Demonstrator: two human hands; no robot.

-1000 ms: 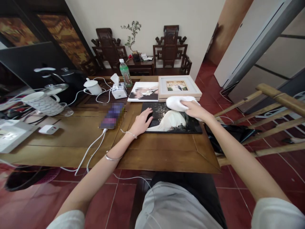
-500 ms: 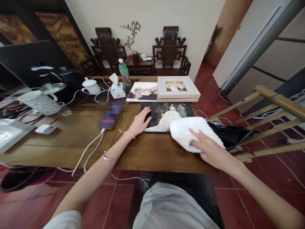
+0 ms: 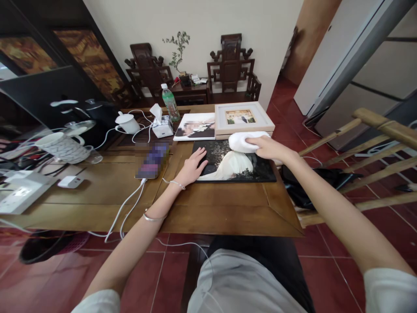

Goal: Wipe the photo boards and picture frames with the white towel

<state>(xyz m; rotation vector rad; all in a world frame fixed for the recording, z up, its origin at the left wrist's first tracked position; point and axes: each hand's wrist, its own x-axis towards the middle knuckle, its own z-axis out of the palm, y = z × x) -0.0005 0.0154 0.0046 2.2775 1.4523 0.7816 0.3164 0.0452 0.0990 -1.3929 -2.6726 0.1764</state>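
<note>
A dark wedding photo panel lies flat on the wooden table in front of me. My left hand rests on its left edge with the fingers spread. In my right hand is a white fluffy cloth, bunched up over the panel's upper right part. The cloth covers the couple's upper bodies in the picture; the pale dress train shows below it. Just behind the panel sit a smaller white-edged photo print and a framed photo in a light wooden frame.
Left of the panel are a phone on a charging cable, a tissue box, a green-labelled bottle, a lidded white cup, a patterned mug and a power strip. A bamboo chair stands at the right.
My right hand has moved the cloth away from me, from the panel's lower right corner to its top edge. My left hand has stayed on the left edge.
</note>
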